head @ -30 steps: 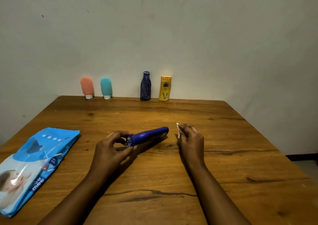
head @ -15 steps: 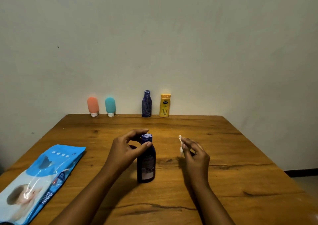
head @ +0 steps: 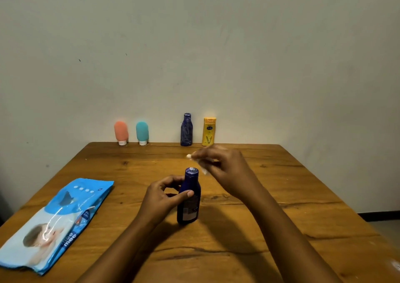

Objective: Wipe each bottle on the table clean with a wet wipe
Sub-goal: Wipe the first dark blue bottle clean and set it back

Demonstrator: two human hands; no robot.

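A dark blue bottle [head: 189,198] stands upright in the middle of the wooden table [head: 270,207]. My left hand [head: 161,198] grips its upper body between thumb and curled fingers. My right hand [head: 225,168] is raised just right of and behind the bottle's cap and pinches a small crumpled white wet wipe [head: 195,160]. Along the far edge by the wall stand an orange tube [head: 121,132], a teal tube [head: 142,132], a second dark blue bottle [head: 186,130] and a yellow bottle [head: 208,131].
A blue pack of wet wipes [head: 56,224] lies flat at the table's left front. The wall rises directly behind the far edge. Bare floor shows beyond the right edge.
The blue bottle went from lying in my left hand to standing upright on the table. My right hand has lifted off the table with the wipe and moved toward the bottle's cap.
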